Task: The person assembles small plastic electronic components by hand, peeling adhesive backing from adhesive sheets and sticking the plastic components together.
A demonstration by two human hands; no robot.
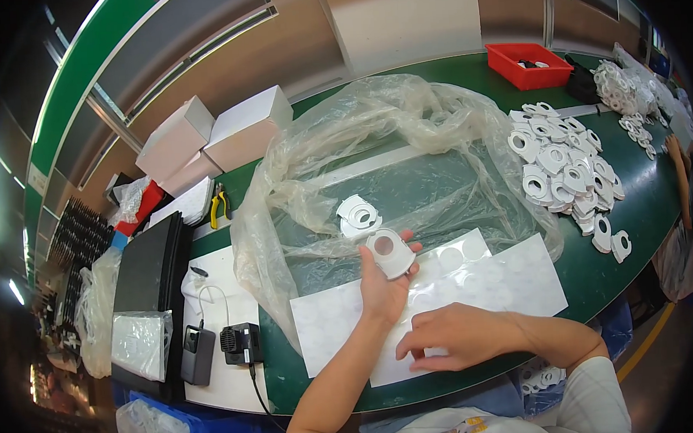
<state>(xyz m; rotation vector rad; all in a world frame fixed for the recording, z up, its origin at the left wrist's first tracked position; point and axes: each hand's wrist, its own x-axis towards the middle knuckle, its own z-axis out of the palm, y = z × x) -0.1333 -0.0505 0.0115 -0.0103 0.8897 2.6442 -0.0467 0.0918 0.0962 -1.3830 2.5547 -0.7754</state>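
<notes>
My left hand (385, 289) is closed round a white plastic part with a round opening (391, 252), held over the bench. A similar white part (358, 215) lies just beyond it on the clear plastic bag. My right hand (455, 338) hovers low over the white sheets, its fingers bent inward towards the thumb; whatever is between the fingertips cannot be made out. Under both hands lie white sheets (332, 319), and a glossy one (451, 260) shows round outlines.
A large clear plastic bag (282, 181) spreads over the green bench. White parts (555, 158) are heaped at right, near a red bin (527, 64). At left are white boxes (248, 131), yellow-handled pliers (220, 207), a black case (149, 266) and a small black device (240, 343).
</notes>
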